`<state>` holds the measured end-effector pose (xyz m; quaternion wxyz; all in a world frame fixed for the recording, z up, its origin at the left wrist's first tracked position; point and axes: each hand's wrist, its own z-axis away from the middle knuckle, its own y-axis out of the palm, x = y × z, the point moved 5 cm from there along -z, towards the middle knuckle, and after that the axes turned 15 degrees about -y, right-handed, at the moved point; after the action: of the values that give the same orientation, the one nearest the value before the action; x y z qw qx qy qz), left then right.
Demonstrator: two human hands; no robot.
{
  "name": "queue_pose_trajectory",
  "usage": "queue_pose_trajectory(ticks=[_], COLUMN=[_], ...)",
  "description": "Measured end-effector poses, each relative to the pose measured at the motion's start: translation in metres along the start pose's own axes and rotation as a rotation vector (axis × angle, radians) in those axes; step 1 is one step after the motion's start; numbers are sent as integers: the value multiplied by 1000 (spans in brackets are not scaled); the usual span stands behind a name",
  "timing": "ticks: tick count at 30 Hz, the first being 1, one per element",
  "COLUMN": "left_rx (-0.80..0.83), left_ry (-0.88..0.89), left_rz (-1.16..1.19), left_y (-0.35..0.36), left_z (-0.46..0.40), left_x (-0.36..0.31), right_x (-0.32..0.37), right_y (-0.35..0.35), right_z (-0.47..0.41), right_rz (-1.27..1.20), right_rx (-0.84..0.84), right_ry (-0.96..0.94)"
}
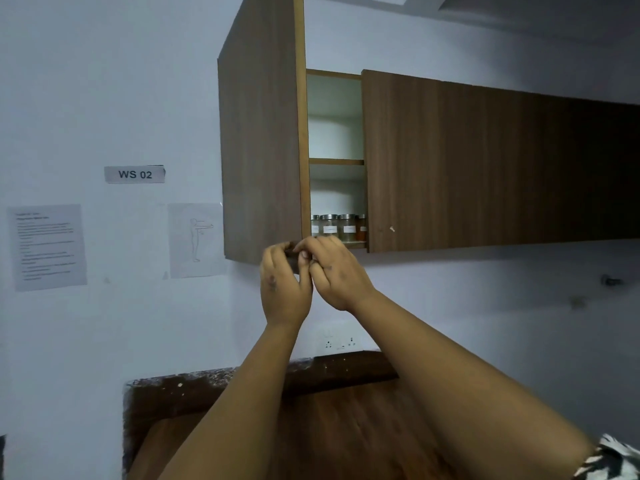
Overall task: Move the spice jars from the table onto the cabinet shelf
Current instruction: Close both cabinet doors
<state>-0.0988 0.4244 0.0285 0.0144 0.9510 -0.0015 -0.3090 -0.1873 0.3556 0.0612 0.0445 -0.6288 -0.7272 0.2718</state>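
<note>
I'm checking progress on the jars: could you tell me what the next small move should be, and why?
Probably swing the open cabinet door shut: four spice jars already stand on the lower shelf, and both the left hand and right hand grip the door's bottom edge.

Jars [337, 227] fill lower shelf [356, 242]; upper shelf [336, 162] free.
</note>
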Motion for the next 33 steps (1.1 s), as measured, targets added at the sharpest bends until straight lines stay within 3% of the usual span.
queue_pose_trajectory(ticks=[9, 18, 24, 33], left_rx=[76, 137, 29, -60], left_ry=[35, 122, 218, 333], left_rz=[-91, -159, -202, -222], left_y=[94, 189, 244, 313], left_z=[15, -2, -18, -42], left_x=[8, 23, 42, 75], right_x=[-85, -194, -255, -322], right_y=[-1, 14, 31, 66], right_z=[36, 69, 78, 81], right_rz=[-16, -138, -237, 60], right_rx=[-77, -179, -262, -271], right_ry=[191, 504, 506, 417])
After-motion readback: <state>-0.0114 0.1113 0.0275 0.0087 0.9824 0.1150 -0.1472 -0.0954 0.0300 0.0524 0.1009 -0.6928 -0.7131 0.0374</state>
